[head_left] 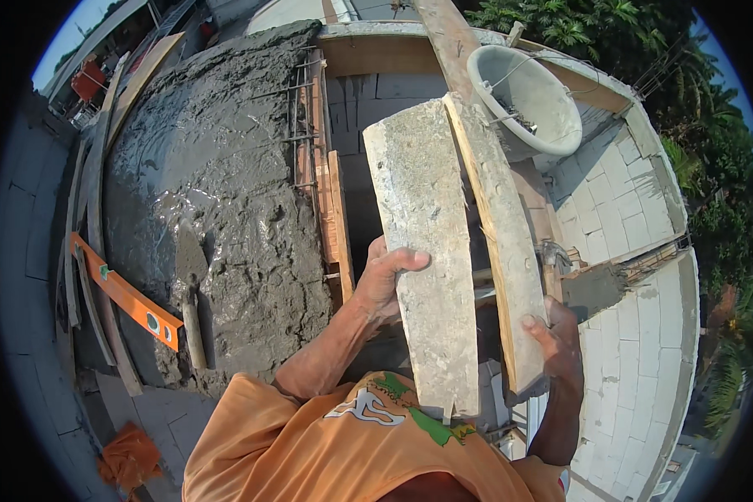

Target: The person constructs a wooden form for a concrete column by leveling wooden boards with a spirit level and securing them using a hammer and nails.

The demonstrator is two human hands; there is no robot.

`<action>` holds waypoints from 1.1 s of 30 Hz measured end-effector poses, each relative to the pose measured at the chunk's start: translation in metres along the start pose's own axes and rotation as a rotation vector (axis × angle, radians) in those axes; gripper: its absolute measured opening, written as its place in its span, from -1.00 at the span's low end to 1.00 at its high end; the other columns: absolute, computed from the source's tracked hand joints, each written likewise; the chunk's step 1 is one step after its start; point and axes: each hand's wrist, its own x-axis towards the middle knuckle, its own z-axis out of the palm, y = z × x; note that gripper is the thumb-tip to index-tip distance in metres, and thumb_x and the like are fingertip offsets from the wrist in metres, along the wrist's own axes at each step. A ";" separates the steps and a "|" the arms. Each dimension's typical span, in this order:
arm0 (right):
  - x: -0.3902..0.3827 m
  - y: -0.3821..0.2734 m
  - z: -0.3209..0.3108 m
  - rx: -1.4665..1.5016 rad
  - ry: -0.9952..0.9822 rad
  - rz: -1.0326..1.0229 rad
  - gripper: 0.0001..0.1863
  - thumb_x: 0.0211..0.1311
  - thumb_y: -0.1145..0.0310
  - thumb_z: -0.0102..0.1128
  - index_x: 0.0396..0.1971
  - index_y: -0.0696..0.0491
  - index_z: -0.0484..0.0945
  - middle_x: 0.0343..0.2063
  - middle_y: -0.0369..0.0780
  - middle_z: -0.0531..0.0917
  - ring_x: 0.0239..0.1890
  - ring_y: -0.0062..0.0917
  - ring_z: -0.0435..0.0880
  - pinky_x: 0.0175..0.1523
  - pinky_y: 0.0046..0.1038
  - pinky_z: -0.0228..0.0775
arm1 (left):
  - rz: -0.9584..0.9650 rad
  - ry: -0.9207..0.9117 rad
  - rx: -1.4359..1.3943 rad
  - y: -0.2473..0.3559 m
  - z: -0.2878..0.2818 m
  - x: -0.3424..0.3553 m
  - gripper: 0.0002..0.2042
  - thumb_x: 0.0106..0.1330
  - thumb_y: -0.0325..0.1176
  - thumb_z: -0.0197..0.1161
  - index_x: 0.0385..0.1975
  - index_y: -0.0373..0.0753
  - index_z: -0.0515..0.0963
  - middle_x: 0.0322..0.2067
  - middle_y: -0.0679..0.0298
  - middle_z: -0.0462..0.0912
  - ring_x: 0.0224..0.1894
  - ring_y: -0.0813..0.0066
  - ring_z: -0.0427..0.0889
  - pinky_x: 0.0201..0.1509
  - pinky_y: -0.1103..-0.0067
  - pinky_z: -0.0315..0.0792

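A wide, cement-stained board [427,201] stands lengthwise before me. My left hand [382,280] is closed on its left edge, the thumb flat on its face. Beside it on the right is a narrower plank [504,226] with a bare wood edge. My right hand [556,336] is closed round this plank's right side, thumb on the face and fingers hidden behind. A claw hammer [551,258] shows just above that hand; its wooden handle runs down to the fingers, and whether they grip it too I cannot tell.
Wet concrete [259,192] covers the slab at left, with a trowel [191,259] and an orange spirit level [130,294] on it. Rebar [303,138] sticks out along its right side. A pale bucket [560,100] stands far right, above block walls [623,368]. Behind the boards is a dark opening.
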 end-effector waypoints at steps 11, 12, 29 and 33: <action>-0.032 0.015 -0.056 -0.121 0.232 0.267 -0.47 0.06 0.04 0.32 -0.17 0.22 0.57 -0.39 -0.18 0.64 -0.33 -0.52 0.57 -0.20 -0.41 0.41 | 0.356 0.203 0.126 0.070 -0.051 0.007 -0.41 0.11 -0.34 0.30 0.13 -0.47 0.30 -0.09 -0.01 0.58 -0.10 0.19 0.66 0.02 0.29 0.59; -0.039 0.019 -0.059 -0.140 0.230 0.263 -0.45 0.02 0.04 0.33 -0.17 0.22 0.57 -0.40 -0.17 0.64 -0.35 -0.51 0.57 -0.20 -0.41 0.41 | 0.399 0.261 0.176 0.072 -0.052 0.008 -0.41 0.13 -0.32 0.31 0.14 -0.45 0.29 -0.06 0.01 0.56 -0.03 0.21 0.63 0.09 0.28 0.55; -0.048 0.082 0.021 -0.707 0.457 0.110 -0.23 0.08 0.19 0.38 0.25 0.19 0.28 0.05 0.06 0.49 0.10 0.00 0.46 0.16 -0.14 0.30 | 0.473 0.134 -0.034 0.085 -0.072 -0.001 -0.59 0.22 -0.31 0.31 0.05 -0.27 0.45 0.03 0.23 0.56 0.14 0.25 0.48 0.29 0.23 0.27; -0.054 0.084 0.032 -0.934 0.507 -0.002 -0.31 0.13 0.14 0.34 0.18 0.18 0.35 0.02 0.03 0.50 0.09 -0.02 0.47 0.17 -0.12 0.31 | 0.507 0.207 0.065 0.105 -0.062 -0.003 -0.61 0.22 -0.31 0.31 0.02 -0.31 0.46 -0.02 0.21 0.58 0.09 0.28 0.53 0.24 0.26 0.34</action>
